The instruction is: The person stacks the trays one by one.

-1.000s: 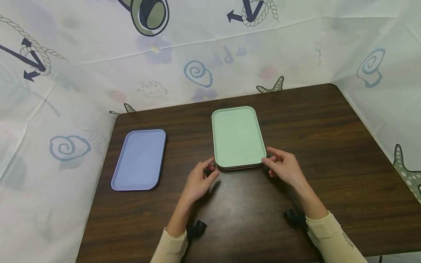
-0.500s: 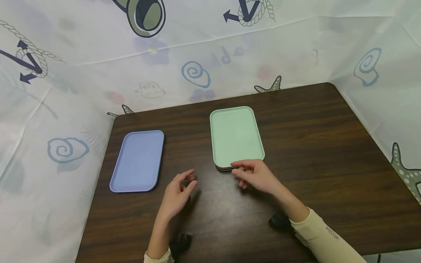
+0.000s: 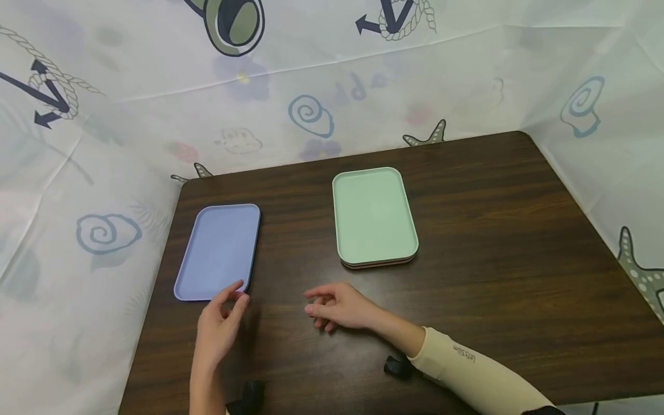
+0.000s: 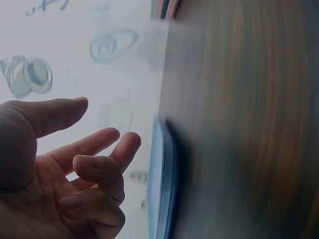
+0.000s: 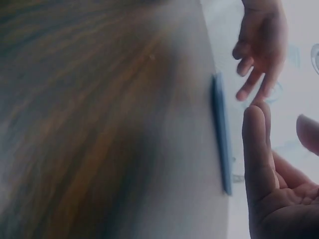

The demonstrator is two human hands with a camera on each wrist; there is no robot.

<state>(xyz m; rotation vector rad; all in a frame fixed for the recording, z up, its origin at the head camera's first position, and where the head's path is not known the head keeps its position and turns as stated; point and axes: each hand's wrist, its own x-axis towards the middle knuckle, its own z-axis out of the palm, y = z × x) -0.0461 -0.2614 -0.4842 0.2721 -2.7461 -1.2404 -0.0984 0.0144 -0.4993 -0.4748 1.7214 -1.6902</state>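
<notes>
A blue rectangular tray (image 3: 218,251) lies on the left of the table. My left hand (image 3: 220,323) hovers at its near right corner, fingers loosely bent and holding nothing; the fingertips overlap that corner in the head view. In the left wrist view the blue tray (image 4: 162,184) shows edge-on beyond the fingers. My right hand (image 3: 337,308) is above the table between the two tray spots, fingers relaxed, with nothing in them. Behind it a light green tray (image 3: 374,216) lies on top of a small stack, whose lower edges look brownish pink.
The dark wood-grain table (image 3: 493,242) has a white printed cloth (image 3: 155,75) hanging behind it and along its sides. A black wrist strap piece (image 3: 398,366) sits by the right sleeve (image 3: 467,369).
Both hands have left the green tray's near corners and swung left. My left hand is now at the blue tray's corner, my right hand trailing. Both trays stay where they were.
</notes>
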